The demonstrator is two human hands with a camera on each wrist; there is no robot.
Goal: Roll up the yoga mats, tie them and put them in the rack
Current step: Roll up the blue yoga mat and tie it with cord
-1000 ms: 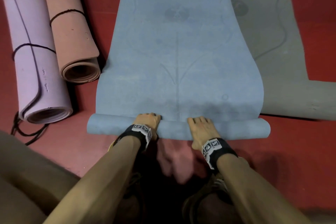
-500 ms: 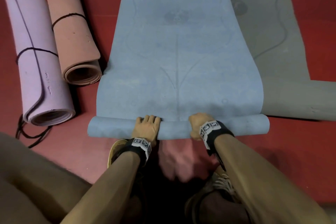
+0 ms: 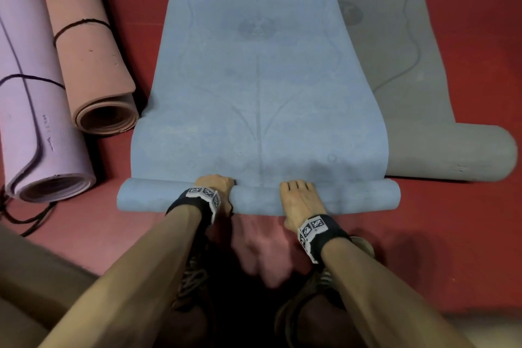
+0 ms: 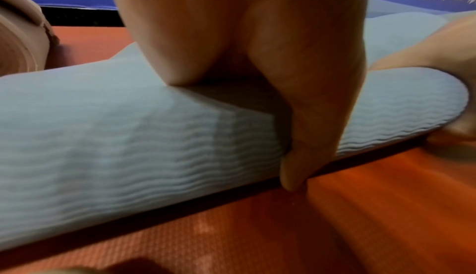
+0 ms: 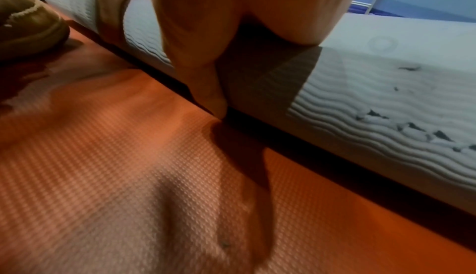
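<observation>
Both hands sit on the rolled end of the blue mat [image 3: 260,93], which lies on the red floor [image 3: 466,234] directly ahead of the person. Its roll [image 3: 158,198] runs left to right across the body, and the flat, unrolled length stretches straight away from the hands. The left hand [image 3: 219,188] curls over the roll, fingers on top and thumb down its near face; the right hand [image 3: 300,200] wraps it likewise, fingers draped over the top. Each is about as near the roll's middle as the other, so the push forward looks even. A grey mat [image 3: 395,65] lies flat just right of the blue one, partly under it, its near end rolled. At the floor's left edge lie a pink mat [image 3: 90,65] and a lilac mat [image 3: 34,121], both rolled and tied with dark cord. No rack shows.
</observation>
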